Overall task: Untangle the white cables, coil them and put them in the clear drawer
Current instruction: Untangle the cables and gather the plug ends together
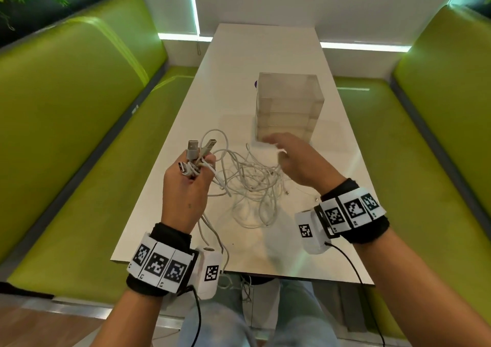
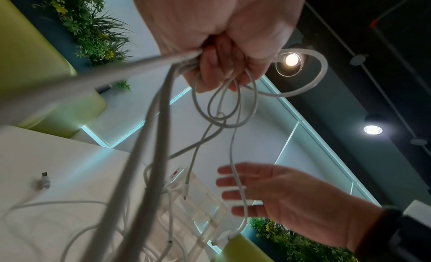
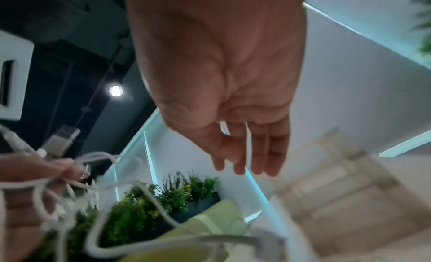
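A tangle of white cables (image 1: 249, 184) lies on the white table (image 1: 265, 49) in front of a clear drawer unit (image 1: 288, 107), whose drawers are closed. My left hand (image 1: 198, 166) is raised at the tangle's left and grips a bundle of cable ends, with the USB plugs (image 1: 202, 147) sticking up above the fingers. In the left wrist view several strands hang down from that fist (image 2: 224, 63). My right hand (image 1: 281, 150) hovers over the tangle's right side with straight, spread fingers. One thin cable (image 3: 249, 146) runs loosely across its fingers (image 2: 233, 190).
Green padded benches stand on the left (image 1: 66, 107) and the right (image 1: 438, 107) of the table. Some cable loops (image 1: 239, 285) hang over the table's near edge toward my knees. A loose connector (image 2: 45, 181) lies on the tabletop.
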